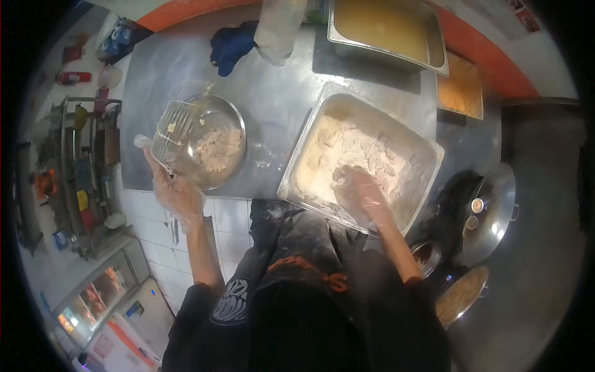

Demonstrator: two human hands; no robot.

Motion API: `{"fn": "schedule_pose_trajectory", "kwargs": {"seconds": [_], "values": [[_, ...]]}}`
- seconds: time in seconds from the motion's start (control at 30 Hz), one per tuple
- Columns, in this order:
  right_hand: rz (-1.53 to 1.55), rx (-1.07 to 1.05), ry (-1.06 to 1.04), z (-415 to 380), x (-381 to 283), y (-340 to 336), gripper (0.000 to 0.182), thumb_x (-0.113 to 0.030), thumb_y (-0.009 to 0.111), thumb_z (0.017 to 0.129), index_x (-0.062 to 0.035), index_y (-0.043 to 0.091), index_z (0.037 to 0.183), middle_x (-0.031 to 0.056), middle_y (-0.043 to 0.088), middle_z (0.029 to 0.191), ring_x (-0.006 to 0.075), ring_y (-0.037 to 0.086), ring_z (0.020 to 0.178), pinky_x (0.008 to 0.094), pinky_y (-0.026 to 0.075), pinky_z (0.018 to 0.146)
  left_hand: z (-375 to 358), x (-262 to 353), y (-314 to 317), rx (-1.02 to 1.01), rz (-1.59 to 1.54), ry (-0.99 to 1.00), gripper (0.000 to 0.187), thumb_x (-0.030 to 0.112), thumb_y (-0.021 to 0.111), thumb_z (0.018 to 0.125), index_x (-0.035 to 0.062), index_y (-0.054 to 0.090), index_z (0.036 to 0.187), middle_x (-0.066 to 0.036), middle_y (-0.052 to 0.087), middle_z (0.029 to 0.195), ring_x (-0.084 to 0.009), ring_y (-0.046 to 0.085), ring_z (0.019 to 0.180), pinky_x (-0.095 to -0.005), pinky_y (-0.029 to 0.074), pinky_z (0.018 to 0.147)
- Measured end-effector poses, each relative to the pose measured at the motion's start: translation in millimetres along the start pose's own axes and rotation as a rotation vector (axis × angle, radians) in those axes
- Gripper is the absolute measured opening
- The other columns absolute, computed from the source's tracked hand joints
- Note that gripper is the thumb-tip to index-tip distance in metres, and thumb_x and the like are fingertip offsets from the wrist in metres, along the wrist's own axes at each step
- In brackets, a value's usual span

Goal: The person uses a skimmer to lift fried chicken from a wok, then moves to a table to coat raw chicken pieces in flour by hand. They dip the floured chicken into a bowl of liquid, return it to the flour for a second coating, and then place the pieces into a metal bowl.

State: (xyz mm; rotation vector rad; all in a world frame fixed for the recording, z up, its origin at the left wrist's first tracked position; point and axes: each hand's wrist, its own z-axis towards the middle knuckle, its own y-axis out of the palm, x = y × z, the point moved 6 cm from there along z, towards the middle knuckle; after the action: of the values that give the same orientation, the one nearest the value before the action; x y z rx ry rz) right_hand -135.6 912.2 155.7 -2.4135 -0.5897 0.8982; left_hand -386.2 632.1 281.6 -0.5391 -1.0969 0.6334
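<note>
My left hand (178,197), in a clear plastic glove, is closed around the handle of a wire basket (173,136). The basket is tilted over the left side of a round metal bowl (239,133), with a few pale bits stuck to its wires. Floured pieces (217,149) lie in the bowl. My right hand (362,193), also gloved, reaches into a deep rectangular metal pan (427,177) of flour (322,167) and coated pieces (378,155). Its fingers curl down into the flour; what they grip is hidden.
Behind on the steel table (273,99) are a dark blue cloth (232,46), a plastic bag (279,31) and a pan of yellowish liquid (384,28). An orange-filled tray (460,84) stands at right. A large wok (496,217) is at the lower right, shelves (90,167) at left.
</note>
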Motion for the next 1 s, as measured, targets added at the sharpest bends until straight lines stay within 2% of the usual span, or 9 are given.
{"fn": "schedule_pose_trajectory", "kwargs": {"seconds": [0.1, 0.17, 0.23, 0.33, 0.43, 0.67, 0.77, 0.8, 1.0], "values": [[0.256, -0.005, 0.031, 8, -22, -45, 0.059, -0.031, 0.064, 0.097, -0.0018, 0.049, 0.146, 0.0294, 0.054, 0.14, 0.035, 0.051, 0.134, 0.0451, 0.041, 0.115, -15, 19, 11, -0.073, -0.195, -0.045, 0.067, 0.002, 0.06, 0.096, 0.0085, 0.037, 0.159, -0.015, 0.066, 0.125, -0.023, 0.064, 0.107, -0.0346, 0.05, 0.094], [0.417, 0.338, -0.095, 45, 2, -11, 0.065, -0.034, 0.066, 0.095, -0.0046, 0.045, 0.15, 0.027, 0.05, 0.145, 0.0355, 0.049, 0.136, 0.0437, 0.041, 0.115, -24, 29, 22, -0.135, -0.276, -0.093, 0.061, 0.005, 0.061, 0.098, 0.0059, 0.04, 0.156, -0.016, 0.066, 0.126, -0.022, 0.064, 0.108, -0.0338, 0.051, 0.093], [-0.325, 0.47, -0.045, 45, -69, -32, 0.07, -0.038, 0.068, 0.093, -0.0064, 0.044, 0.151, 0.0259, 0.049, 0.147, 0.0363, 0.049, 0.135, 0.0437, 0.041, 0.114, -30, 39, 33, -0.196, -0.332, -0.165, 0.052, 0.009, 0.062, 0.101, 0.0032, 0.048, 0.151, -0.019, 0.066, 0.124, -0.0212, 0.064, 0.104, -0.0328, 0.052, 0.088], [-0.348, 0.246, -0.088, 40, -67, -14, 0.07, -0.044, 0.068, 0.091, -0.0087, 0.049, 0.148, 0.0242, 0.053, 0.142, 0.0374, 0.053, 0.13, 0.0452, 0.041, 0.114, -32, 68, 40, -0.242, -0.2, -0.043, 0.049, 0.012, 0.062, 0.102, 0.001, 0.05, 0.148, -0.018, 0.067, 0.122, -0.0199, 0.064, 0.105, -0.0311, 0.052, 0.088], [-0.215, 0.142, -0.254, 33, -1, 24, 0.051, -0.044, 0.06, 0.094, -0.0139, 0.061, 0.135, 0.02, 0.056, 0.14, 0.032, 0.05, 0.133, 0.0455, 0.042, 0.111, -34, 58, 49, -0.388, -0.133, -0.123, 0.069, 0.007, 0.062, 0.096, 0.0233, 0.039, 0.159, -0.02, 0.07, 0.118, -0.0262, 0.069, 0.106, -0.0359, 0.052, 0.093], [-0.324, 0.146, 0.254, -54, -5, -38, 0.039, -0.026, 0.062, 0.096, -0.0066, 0.064, 0.13, 0.0208, 0.065, 0.12, 0.0343, 0.06, 0.122, 0.0452, 0.049, 0.107, -44, 82, 45, -0.602, -0.089, -0.257, 0.057, 0.015, 0.061, 0.097, 0.0116, 0.046, 0.152, -0.026, 0.071, 0.115, -0.0343, 0.072, 0.097, -0.044, 0.054, 0.086], [-0.626, 0.068, -0.147, -34, 24, 12, 0.044, -0.03, 0.066, 0.095, -0.0049, 0.063, 0.132, 0.0234, 0.063, 0.128, 0.034, 0.059, 0.125, 0.0421, 0.046, 0.11, -49, 103, 65, -0.627, -0.113, 0.033, 0.051, 0.016, 0.06, 0.098, 0.0074, 0.05, 0.148, -0.027, 0.07, 0.112, -0.0376, 0.071, 0.095, -0.0458, 0.054, 0.085], [0.143, 0.174, -0.003, -31, 58, 14, 0.054, -0.03, 0.073, 0.091, -0.0019, 0.061, 0.135, 0.0234, 0.061, 0.136, 0.0347, 0.06, 0.125, 0.0394, 0.045, 0.112, -54, 109, 69, -0.655, -0.109, 0.077, 0.051, 0.015, 0.06, 0.098, 0.007, 0.051, 0.147, -0.027, 0.07, 0.111, -0.037, 0.071, 0.094, -0.0456, 0.054, 0.085], [0.493, 0.142, 0.123, -101, 39, -49, 0.053, -0.016, 0.079, 0.083, -0.0056, 0.063, 0.133, 0.0129, 0.068, 0.118, 0.019, 0.062, 0.104, 0.0332, 0.05, 0.093, -71, 143, 97, -1.007, 0.073, 0.048, 0.05, 0.012, 0.061, 0.096, 0.0046, 0.053, 0.145, -0.026, 0.071, 0.103, -0.0335, 0.07, 0.086, -0.0443, 0.054, 0.083]]}}
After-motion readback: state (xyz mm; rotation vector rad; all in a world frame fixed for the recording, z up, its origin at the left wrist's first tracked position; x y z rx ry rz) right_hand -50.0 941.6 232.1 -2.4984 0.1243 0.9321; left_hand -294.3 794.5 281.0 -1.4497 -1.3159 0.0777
